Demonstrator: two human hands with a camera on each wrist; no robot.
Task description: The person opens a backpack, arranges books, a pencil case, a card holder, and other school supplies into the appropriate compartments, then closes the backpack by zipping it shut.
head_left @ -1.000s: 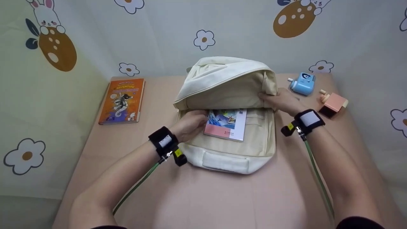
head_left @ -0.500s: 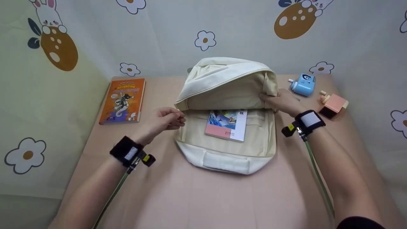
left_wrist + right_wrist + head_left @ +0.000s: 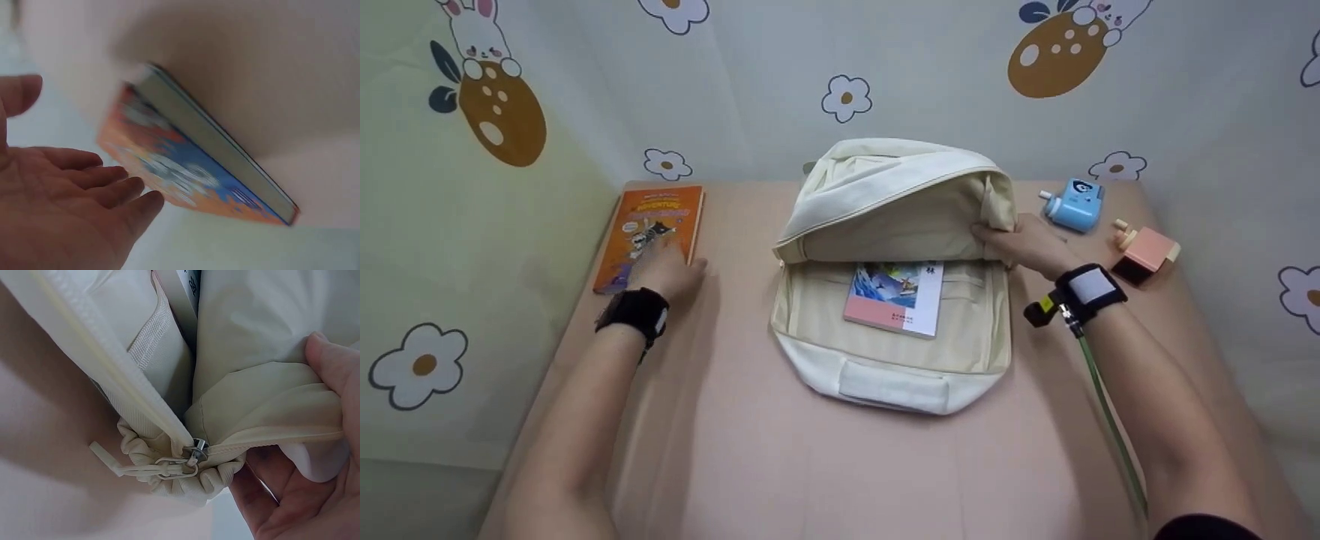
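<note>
A cream backpack (image 3: 885, 352) lies unzipped in the middle of the table, its front flap (image 3: 885, 195) lifted. Inside rests a pink and white book (image 3: 896, 296). My right hand (image 3: 1020, 241) grips the flap's right edge and holds it up; in the right wrist view the fingers (image 3: 332, 377) curl round the cream fabric near the zipper pull (image 3: 169, 467). My left hand (image 3: 667, 274) is open at the near edge of an orange book (image 3: 649, 232) on the table's far left. In the left wrist view the straight fingers (image 3: 112, 197) are just short of that book (image 3: 191, 174).
A blue pencil sharpener (image 3: 1076, 204) and a pink block toy (image 3: 1147, 253) sit at the back right of the pink table (image 3: 840, 465). A curtain with flowers and rabbits (image 3: 510, 112) closes off the back and left sides.
My left hand left the pink book inside the backpack and swept left across the table to the orange book. The right hand kept the flap held up.
</note>
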